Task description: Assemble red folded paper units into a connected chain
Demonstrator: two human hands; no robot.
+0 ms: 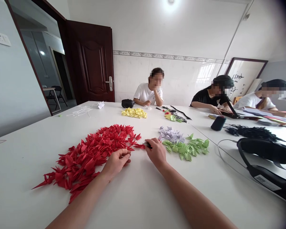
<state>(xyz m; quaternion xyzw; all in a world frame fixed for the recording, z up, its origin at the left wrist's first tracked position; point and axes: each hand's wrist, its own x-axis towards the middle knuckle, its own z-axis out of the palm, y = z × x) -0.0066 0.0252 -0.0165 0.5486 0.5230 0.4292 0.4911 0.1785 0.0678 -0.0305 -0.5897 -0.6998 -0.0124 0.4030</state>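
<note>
A long heap of folded red paper cranes (pixel 85 156) lies in front of me on the left. At its right edge is my left hand (pixel 116 162), thumb and fingertips pressed together; whatever they pinch is too small to make out. My right hand (pixel 156 152) is closed around a small dark object (pixel 148 145), mostly hidden by the fingers. A few red pieces (pixel 139 146) lie just beyond, between the two hands. Right of my right hand, pale lilac paper cranes (pixel 172 135) lie behind green ones (pixel 186 149).
Yellow paper cranes (pixel 134 113) and a black pouch (pixel 127 103) lie farther back. A black thread spool (pixel 218 123), black cords (pixel 252 133) and a headset (pixel 259 159) occupy the right. Three people sit across the white table (pixel 26 149).
</note>
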